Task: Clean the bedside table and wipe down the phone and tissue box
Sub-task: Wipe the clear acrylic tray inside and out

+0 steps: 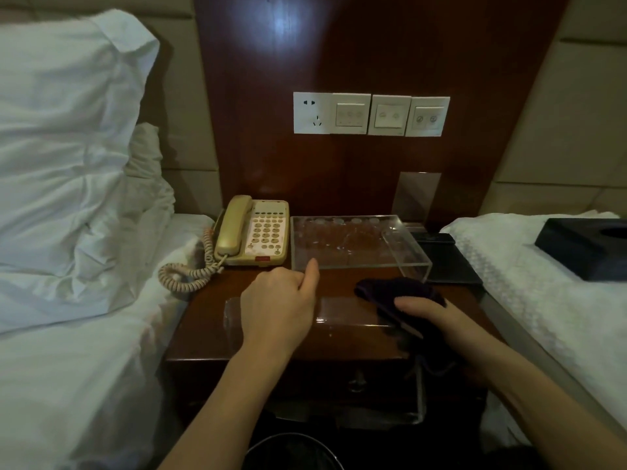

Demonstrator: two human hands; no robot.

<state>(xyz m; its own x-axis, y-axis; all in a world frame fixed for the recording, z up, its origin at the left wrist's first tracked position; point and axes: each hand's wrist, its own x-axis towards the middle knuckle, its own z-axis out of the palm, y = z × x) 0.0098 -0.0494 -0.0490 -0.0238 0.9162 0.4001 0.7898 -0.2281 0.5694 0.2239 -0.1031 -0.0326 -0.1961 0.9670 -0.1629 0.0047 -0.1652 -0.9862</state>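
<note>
A beige corded phone sits at the back left of the dark wooden bedside table. Beside it lies a clear acrylic tray. My left hand hovers over the table front with its fingers loosely curled, and one straight finger reaches the tray's front edge. Under this hand lies a flat clear acrylic piece. My right hand grips a dark purple cloth on the table's right side. A black tissue box rests on the right bed.
White pillows and a bed lie to the left, and another white bed to the right. Black flat items lie at the table's right rear. A wall switch panel is mounted above. A dark bin stands below the drawer.
</note>
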